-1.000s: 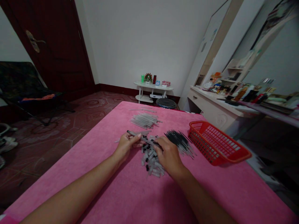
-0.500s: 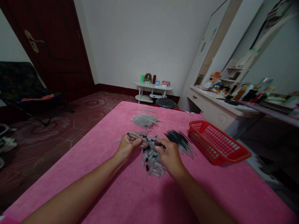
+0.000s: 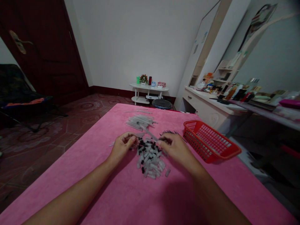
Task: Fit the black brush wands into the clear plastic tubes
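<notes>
My right hand is closed, its thumb and fingers pinching a grey translucent pen that points up and to the left. Across from it, my left hand curls with thumb against fingers; what it holds, if anything, I cannot make out. Between and below the hands lies a heap of clear pen caps, mixed with small black pieces. Farther back is a pile of pale pen barrels. Thin black pen refills lie behind my right hand, which mostly hides them.
A red plastic basket stands on the pink cloth at the right. Beyond the table are a small white shelf stand and a round dark-topped stool. A dressing table with bottles is at the right.
My hands have moved apart. The pen, earlier held between both, is now only in my right hand. The view has shifted slightly to the right.
</notes>
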`<state>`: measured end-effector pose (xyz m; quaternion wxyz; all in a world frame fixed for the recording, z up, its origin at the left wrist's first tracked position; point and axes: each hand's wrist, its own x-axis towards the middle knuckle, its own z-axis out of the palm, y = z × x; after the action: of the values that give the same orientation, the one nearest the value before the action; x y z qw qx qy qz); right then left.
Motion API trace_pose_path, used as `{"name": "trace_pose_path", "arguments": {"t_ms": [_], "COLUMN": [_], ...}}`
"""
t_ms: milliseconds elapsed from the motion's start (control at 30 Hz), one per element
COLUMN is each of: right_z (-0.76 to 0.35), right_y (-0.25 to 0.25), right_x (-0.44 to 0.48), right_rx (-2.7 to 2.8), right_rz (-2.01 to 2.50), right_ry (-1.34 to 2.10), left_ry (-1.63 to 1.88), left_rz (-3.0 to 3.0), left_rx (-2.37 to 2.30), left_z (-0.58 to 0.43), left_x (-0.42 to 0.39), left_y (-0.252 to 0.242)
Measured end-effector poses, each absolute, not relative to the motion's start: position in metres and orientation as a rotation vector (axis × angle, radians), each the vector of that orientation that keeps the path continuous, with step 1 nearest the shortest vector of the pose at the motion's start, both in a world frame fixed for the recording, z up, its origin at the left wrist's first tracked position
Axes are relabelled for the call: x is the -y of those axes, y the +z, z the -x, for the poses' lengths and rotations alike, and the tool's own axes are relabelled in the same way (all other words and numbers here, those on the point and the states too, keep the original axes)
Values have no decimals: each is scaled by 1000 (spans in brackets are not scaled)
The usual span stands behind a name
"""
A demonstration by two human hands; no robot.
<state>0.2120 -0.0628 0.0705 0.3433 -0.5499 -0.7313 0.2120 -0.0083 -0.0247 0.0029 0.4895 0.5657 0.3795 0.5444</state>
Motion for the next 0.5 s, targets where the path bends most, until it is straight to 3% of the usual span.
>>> {"name": "trace_pose_path", "arguments": {"t_ms": [233,333,500], "right_z": [-332,-368,-375], "right_y": [114,107,91], "right_x": [61,62,53], "right_rx": [1378,1296,1368], "right_rz": [2065,2340,2500], "right_ry": [-340,-370,-121], "left_ry": [1429,1242,1047], "left_rz": [-1960,-2198,-2366], "left_rx": [-1453,-1541,-1541], "left_z": [44,53,55], "left_x": [-3,-13,-17], "left_y": [-14,-22,-29]}}
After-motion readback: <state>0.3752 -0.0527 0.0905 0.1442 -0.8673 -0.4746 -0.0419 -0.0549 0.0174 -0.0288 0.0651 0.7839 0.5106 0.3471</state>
